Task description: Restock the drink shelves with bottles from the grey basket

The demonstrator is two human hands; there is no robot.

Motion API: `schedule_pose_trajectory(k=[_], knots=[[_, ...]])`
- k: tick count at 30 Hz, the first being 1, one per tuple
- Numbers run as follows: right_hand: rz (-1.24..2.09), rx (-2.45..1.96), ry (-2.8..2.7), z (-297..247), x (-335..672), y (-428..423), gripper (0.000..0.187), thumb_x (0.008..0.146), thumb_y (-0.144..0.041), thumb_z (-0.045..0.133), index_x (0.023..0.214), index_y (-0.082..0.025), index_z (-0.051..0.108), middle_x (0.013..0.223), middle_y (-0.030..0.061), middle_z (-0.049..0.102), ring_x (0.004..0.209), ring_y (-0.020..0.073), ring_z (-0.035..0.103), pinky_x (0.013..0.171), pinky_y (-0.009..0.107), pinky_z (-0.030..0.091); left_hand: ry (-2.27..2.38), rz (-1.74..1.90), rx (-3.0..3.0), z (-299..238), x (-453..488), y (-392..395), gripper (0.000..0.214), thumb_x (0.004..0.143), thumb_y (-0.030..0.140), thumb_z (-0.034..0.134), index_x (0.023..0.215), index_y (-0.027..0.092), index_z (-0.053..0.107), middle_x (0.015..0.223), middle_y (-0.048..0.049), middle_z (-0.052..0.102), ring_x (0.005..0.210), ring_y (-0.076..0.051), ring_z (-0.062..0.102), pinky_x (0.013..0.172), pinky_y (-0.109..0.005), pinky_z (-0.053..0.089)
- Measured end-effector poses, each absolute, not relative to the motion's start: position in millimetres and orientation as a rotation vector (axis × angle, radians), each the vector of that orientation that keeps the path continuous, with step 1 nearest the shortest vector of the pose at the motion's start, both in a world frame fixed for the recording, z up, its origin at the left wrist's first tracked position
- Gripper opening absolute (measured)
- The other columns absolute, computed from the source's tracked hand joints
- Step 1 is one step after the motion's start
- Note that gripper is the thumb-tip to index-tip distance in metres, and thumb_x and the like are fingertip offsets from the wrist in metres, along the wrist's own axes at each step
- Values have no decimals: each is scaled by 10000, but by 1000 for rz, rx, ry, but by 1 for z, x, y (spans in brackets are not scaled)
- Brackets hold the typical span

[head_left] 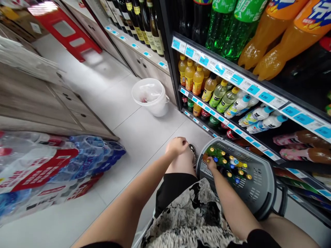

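My left hand (pixel 178 146) rests at my bent knee, its fingers curled into a loose fist with nothing visible in it. Reaching into a grey plastic shopping basket (pixel 261 177), my right hand (pixel 212 164) has its fingers closed around the top of a bottle (pixel 206 157) with orange-brown contents. That bottle stands at the basket's left end. Beside it, several upright bottles (pixel 224 161) with yellow, blue and white caps fill the middle of the basket. Their lower parts are hidden by the basket wall and by each other.
Drink shelves (pixel 222 69) with price tags rise close on the right. A white bucket (pixel 152 98) stands on the tiled floor ahead. Shrink-wrapped bottle packs (pixel 85 155) are stacked at left. Farther off are a red plastic stool (pixel 69 32) and dark glass bottles (pixel 144 24).
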State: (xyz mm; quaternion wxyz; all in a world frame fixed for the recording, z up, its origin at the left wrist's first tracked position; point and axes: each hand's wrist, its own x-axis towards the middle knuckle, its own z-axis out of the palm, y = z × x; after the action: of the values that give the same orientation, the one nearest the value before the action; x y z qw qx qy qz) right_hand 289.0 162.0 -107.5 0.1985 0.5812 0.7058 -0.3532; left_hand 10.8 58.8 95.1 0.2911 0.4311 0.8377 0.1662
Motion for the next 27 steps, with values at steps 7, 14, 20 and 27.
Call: schedule_pose_trajectory(k=[7, 14, 20, 27], knots=[[-785, 1464, 2103, -87, 319, 135, 386, 1003, -320, 603, 1368, -194, 621, 1097, 137, 739, 1054, 315, 711, 892, 352, 505, 2231, 459, 1160, 97, 13, 57, 264, 890, 279, 523, 884, 209, 777, 989, -94, 793, 923, -234, 691, 778, -317, 457], [-792, 1325, 2321, -39, 395, 134, 424, 919, -299, 673, 1332, -236, 740, 1158, 106, 753, 1146, 303, 690, 1033, 346, 480, 2234, 445, 1196, 88, 18, 60, 283, 877, 298, 507, 910, 211, 774, 976, -81, 792, 906, -229, 684, 751, -301, 445], [-922, 1909, 2555, 22, 462, 116, 409, 808, -389, 673, 1129, -181, 820, 1024, 101, 776, 906, 280, 738, 873, 347, 552, 2246, 386, 1227, 78, 21, 68, 317, 881, 325, 494, 960, 227, 784, 1012, -69, 796, 969, -241, 690, 761, -297, 459], [-1332, 2615, 2499, 117, 526, 106, 380, 732, -468, 767, 934, -153, 832, 895, 88, 767, 786, 220, 694, 750, 307, 556, 2287, 260, 1243, 74, 28, 84, 327, 875, 377, 505, 978, 242, 785, 1065, -70, 792, 1027, -275, 688, 782, -312, 476]])
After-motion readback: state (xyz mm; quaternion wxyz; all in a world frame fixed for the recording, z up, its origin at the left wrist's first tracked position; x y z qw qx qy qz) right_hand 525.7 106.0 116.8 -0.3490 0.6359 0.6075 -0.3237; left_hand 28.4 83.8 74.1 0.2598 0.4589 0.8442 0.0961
